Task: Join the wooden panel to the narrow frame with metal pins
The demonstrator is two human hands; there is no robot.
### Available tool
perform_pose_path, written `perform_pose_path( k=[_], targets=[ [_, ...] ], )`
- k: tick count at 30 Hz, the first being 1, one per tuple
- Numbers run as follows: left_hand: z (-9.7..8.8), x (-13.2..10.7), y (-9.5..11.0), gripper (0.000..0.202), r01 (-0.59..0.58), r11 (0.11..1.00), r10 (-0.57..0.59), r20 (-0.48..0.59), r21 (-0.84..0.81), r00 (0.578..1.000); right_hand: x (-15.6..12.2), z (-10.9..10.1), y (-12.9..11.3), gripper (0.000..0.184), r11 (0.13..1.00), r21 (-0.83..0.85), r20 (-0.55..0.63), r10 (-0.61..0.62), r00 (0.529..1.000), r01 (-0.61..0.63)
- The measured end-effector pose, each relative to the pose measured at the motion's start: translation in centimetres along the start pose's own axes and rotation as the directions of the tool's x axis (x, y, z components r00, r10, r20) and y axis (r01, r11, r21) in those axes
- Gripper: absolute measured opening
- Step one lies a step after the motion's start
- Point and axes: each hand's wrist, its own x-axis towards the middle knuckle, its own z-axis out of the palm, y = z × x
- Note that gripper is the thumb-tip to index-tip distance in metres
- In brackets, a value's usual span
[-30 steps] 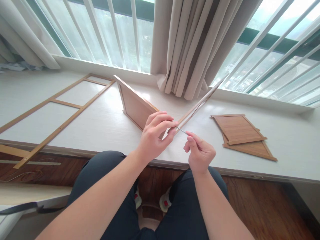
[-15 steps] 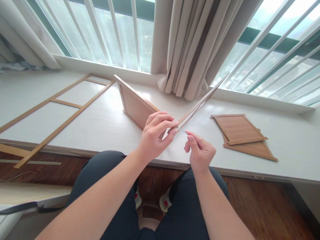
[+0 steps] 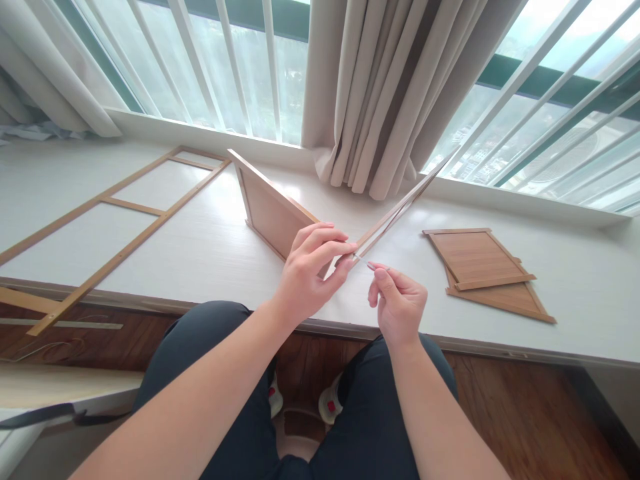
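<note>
My left hand (image 3: pixel 313 267) is closed around the corner where a light brown wooden panel (image 3: pixel 273 213) meets a long slim wooden frame (image 3: pixel 395 212). The panel stands on edge, slanting to the left. The frame rises away to the right, seen almost edge-on. Between thumb and fingers of my right hand (image 3: pixel 397 297) is a slim metal tool, which looks like a hex key (image 3: pixel 363 259). Its tip points at the frame's near end, close to my left fingertips. My fingers hide most of the joint.
A wooden ladder-like frame (image 3: pixel 133 207) lies at left on the white ledge (image 3: pixel 575 267), its near end over the edge. Two smaller wooden panels (image 3: pixel 487 257) overlap at right. Curtains (image 3: pixel 365 100) and window bars stand behind. My knees are against the ledge.
My right hand has shifted and turned slightly, with the metal tool still pinched in it. The left hand, panel and frame hold their places.
</note>
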Motion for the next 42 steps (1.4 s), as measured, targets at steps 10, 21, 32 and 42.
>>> perform_pose_path(
  k=[10,21,32,42],
  targets=[
    [0.1,0.0,-0.2,0.012,-0.017,1.0,0.017,-0.016,-0.002,1.0,0.1,0.0,-0.4,0.029,0.999,-0.01,0.01,0.041,0.999,-0.041],
    [0.0,0.0,0.0,0.013,-0.004,1.0,0.004,-0.003,0.003,1.0,0.4,0.4,-0.7,0.028,0.984,0.102,0.053,0.143,0.988,-0.147],
    [0.0,-0.1,-0.1,0.013,0.014,1.0,-0.014,0.003,-0.003,1.0,0.2,0.3,-0.7,0.028,0.993,0.048,0.016,0.11,0.994,-0.111],
    [0.0,0.0,0.1,0.013,0.017,1.0,-0.017,-0.001,0.008,1.0,1.1,0.4,-1.7,0.03,0.874,0.229,0.28,0.362,0.889,-0.428]
  ],
)
